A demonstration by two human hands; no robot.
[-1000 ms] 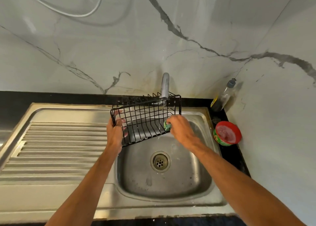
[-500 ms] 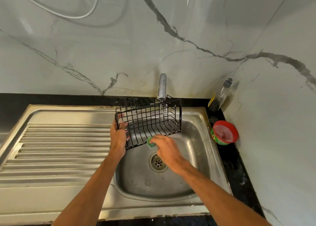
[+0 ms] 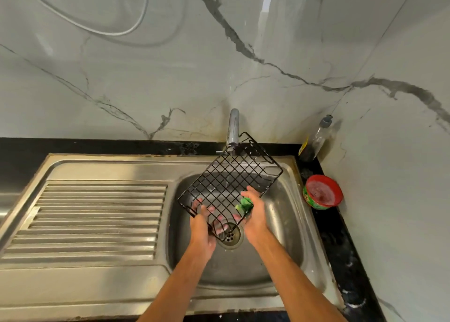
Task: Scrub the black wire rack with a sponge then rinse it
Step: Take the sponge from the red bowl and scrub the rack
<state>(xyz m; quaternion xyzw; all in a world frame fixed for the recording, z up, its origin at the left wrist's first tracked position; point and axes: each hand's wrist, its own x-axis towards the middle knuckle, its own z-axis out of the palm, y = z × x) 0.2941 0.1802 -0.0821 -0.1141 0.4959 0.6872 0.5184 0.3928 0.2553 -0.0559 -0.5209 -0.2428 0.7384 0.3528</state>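
Now, seemingly mid-scrub: left grip (image 3: 202, 226) holds the black wire rack (image 3: 226, 182) at seven o'clock, right grip (image 3: 255, 214) clutches the sponge (image 3: 244, 204). Proper rinse yet to come.

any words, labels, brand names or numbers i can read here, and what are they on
No text in this view can be read.
Yellow label on the bottle in the corner: print too blurred to read.
Green printed side of the red-lidded tub: too small and blurred to read.
The black wire rack, green sponge, sink and tap: no markings visible.
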